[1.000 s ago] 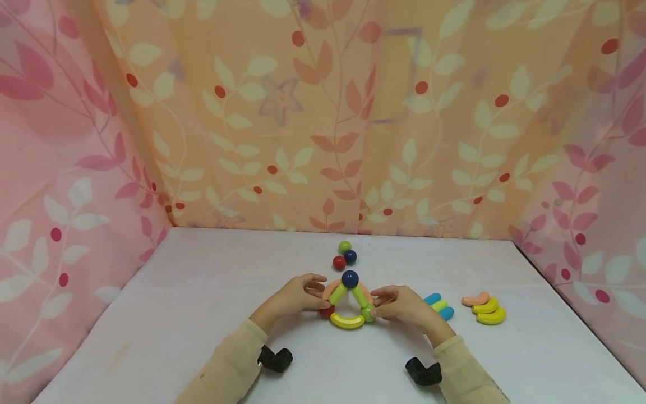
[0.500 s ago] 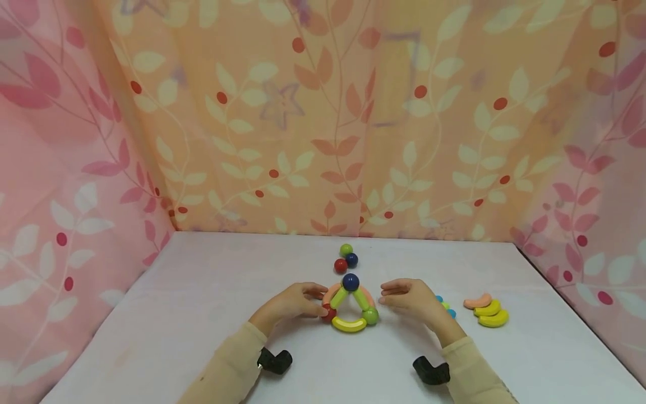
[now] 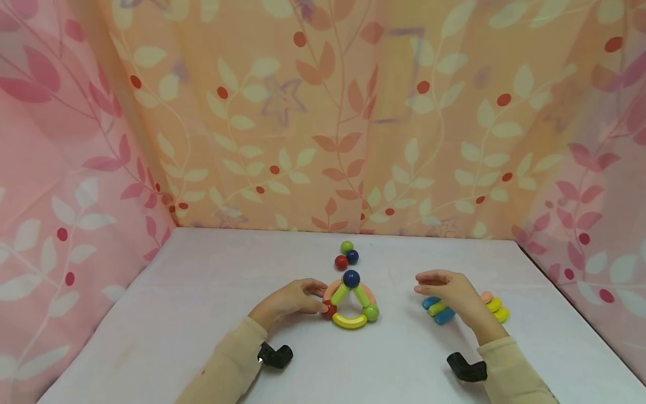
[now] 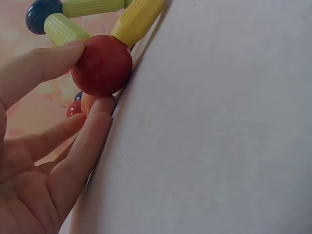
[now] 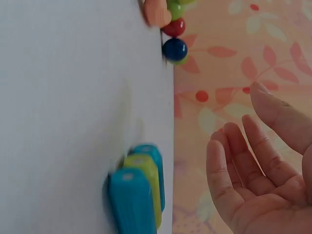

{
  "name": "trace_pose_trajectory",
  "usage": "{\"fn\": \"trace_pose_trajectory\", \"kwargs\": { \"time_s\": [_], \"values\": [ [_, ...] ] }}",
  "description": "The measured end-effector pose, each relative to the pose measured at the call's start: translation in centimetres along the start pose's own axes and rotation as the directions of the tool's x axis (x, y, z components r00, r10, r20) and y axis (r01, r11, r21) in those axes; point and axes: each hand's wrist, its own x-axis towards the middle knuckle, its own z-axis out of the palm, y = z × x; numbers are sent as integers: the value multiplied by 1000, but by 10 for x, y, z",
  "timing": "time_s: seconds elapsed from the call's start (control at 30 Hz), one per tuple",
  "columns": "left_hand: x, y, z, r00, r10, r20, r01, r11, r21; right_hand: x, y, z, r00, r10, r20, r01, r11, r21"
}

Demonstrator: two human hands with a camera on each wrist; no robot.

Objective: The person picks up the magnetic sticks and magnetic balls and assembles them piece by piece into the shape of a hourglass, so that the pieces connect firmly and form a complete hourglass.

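A frame of toy balls and rods stands on the table, with a dark blue ball (image 3: 351,279) on top of two light green rods (image 3: 362,296). A curved yellow rod (image 3: 350,321) joins its red ball (image 4: 102,66) and green ball (image 3: 370,312) at the front; orange curved rods (image 3: 370,290) show behind. My left hand (image 3: 291,297) pinches the red ball between thumb and fingertips. Over the blue and light green straight rods (image 3: 441,310), my right hand (image 5: 261,175) is raised with relaxed fingers, holding nothing.
Behind the frame lie a loose green ball (image 3: 346,247), blue ball (image 3: 353,257) and red ball (image 3: 341,262). Curved yellow rods (image 3: 497,308) and an orange one (image 3: 487,297) lie right, partly hidden by the right hand. Patterned cloth (image 3: 282,140) borders the white table (image 3: 227,252).
My right hand has left the green ball and moved right, to above the straight rods. The left hand stays at the red ball, and the frame stands where it was.
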Motion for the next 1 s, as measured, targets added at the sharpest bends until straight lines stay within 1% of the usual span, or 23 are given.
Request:
{"fn": "trace_pose_trajectory", "kwargs": {
  "time_s": [0.1, 0.27, 0.37, 0.57, 0.73, 0.87, 1.0],
  "values": [
    [0, -1, -2, 1000, 11, 20, -11, 1000, -27, 1, 4, -8, 1000, 12, 10, -13, 1000, 10],
    [1, -1, -3, 1000, 13, 15, -12, 1000, -22, 2, 14, -16, 999, 11, 34, -12, 1000, 24],
    [-1, -1, -2, 1000, 12, 12, -12, 1000, -17, 1, 23, -21, 999, 16, 52, -16, 1000, 7],
    [-3, -1, 1, 1000, 0, 10, 1, 999, -35, 3, 41, -30, 998, 41, 52, -40, 999, -12],
    [-3, -2, 1, 1000, -17, 2, 18, 999, -44, 8, 48, -31, 997, 46, 65, -47, 999, 13],
    [-4, -2, 0, 1000, -14, 13, 14, 999, -49, 11, 50, -30, 994, 40, 97, -43, 999, 29],
    [-5, -3, 2, 1000, -7, 25, 8, 999, -54, 12, 53, -28, 991, 62, 120, -64, 998, 17]
  ]
}}
